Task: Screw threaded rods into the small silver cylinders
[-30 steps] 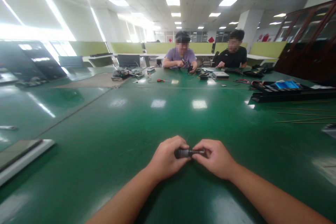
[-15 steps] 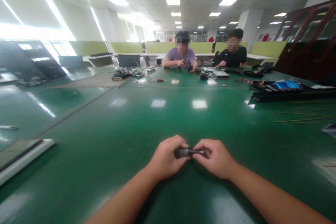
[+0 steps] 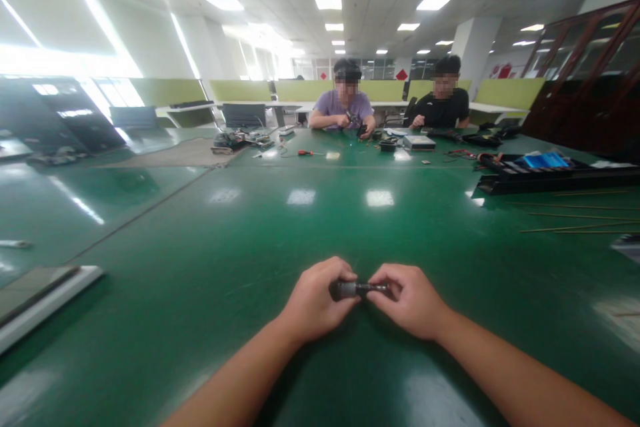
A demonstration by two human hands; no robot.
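Low over the green table (image 3: 280,233), both hands meet on a small dark cylindrical part (image 3: 348,289) with a grey band and a thinner stepped metal shaft (image 3: 376,287). My left hand (image 3: 316,295) is wrapped round the thick dark end, with thumb and fingers on either side. My right hand (image 3: 414,299) pinches the thin shaft between thumb and forefinger. The part lies roughly level, left to right. Its left end is hidden in the left palm. A narrow gap separates the fingertips of the two hands, and the exact kind of part is unclear.
A flat white-edged panel (image 3: 93,273) lies at the left. Thin rods (image 3: 575,218) and a black tray (image 3: 525,185) are at the right. Across the table sit two people, with a red-handled screwdriver (image 3: 305,153) and electronic parts (image 3: 235,140) nearby.
The gap between my hands has widened slightly as my left hand shifted a little left. Slightly more of the shaft shows between them. Both grips stay closed.
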